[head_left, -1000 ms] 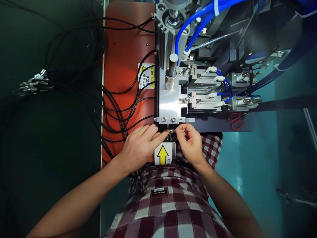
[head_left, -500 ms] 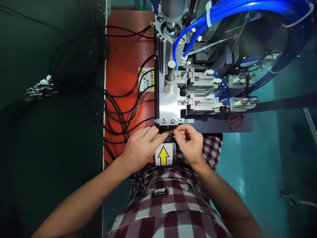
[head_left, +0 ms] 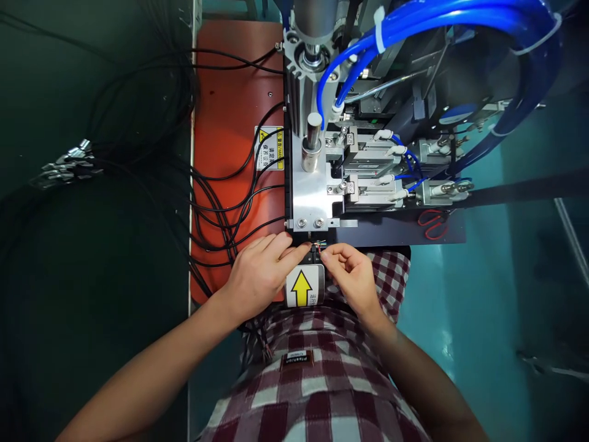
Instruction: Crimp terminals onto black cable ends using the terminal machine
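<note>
Several thin coloured wires [head_left: 320, 244] stick out over a small black fixture [head_left: 315, 256] at the front of the machine. Their stripped-looking ends are too small to make out fully. My left hand [head_left: 260, 270] lies on the fixture's left side, fingers curled and the index fingertip pressed beside the wires; whatever it grips is hidden beneath. From the right, the thumb and forefinger of my right hand [head_left: 352, 270] pinch at the wires, a red one reaching the fingertips. Right above both hands is the press's metal plate [head_left: 310, 199].
Black cables [head_left: 221, 215] cross the orange board [head_left: 239, 73] on the left towards a bundle of metal connectors [head_left: 69, 164]. Red-handled scissors [head_left: 432, 224] lie on the machine base at right. Blue air hoses [head_left: 437, 24] arch overhead. A yellow arrow label [head_left: 302, 287] sits below the fixture.
My right hand has drawn slightly down, and the coloured wires between the fingertips now show more clearly. The left hand stays almost in place; the whole view has shifted a little.
</note>
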Motion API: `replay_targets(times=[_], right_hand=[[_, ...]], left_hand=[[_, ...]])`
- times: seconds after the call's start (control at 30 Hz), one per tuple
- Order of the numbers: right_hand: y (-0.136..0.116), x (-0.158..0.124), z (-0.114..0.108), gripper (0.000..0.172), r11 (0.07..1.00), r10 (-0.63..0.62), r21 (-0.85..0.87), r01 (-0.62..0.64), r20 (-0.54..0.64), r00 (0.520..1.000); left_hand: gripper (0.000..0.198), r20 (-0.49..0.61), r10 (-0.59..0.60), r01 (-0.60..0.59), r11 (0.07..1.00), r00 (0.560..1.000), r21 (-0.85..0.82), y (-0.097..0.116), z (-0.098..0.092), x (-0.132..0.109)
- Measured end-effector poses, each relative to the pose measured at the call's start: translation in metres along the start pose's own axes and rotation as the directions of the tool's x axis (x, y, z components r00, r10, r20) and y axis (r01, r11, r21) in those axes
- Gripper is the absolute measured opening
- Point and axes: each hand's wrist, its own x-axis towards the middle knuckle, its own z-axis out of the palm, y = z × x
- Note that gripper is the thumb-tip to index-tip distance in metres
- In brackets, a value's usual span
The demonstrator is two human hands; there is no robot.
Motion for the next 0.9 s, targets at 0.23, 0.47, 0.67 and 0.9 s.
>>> replay_targets(times=[0.23, 0.47, 0.67, 0.9], right_hand=[[-0.01, -0.009, 0.007, 0.014, 0.781, -0.414, -0.523, 0.34, -0.027, 0.91], [-0.007, 0.01, -0.005, 0.014, 0.927, -0.239, -0.29, 0.236, 0.025, 0.971], [0.006, 0.019, -0.009, 0.025, 0.999, -0.024, 0.048, 0.017, 0.14, 0.99], [0.008, 0.018, 0.003, 0.025, 0.991, -0.126, 0.05, 0.124, 0.047, 0.991]], left_hand=[[0.026, -0.009, -0.008, 0.007, 1.0, 1.0, -0.026, 0.0, 0.0, 0.0], [0.025, 0.014, -0.012, 0.013, 0.998, 1.0, -0.058, -0.001, 0.0, 0.001], [0.026, 0.081, -0.057, 0.051, 0.996, 0.995, 0.073, 0.008, -0.007, 0.001], [0.032, 0.145, -0.061, 0.065, 0.998, 0.988, -0.018, 0.021, -0.004, -0.002]])
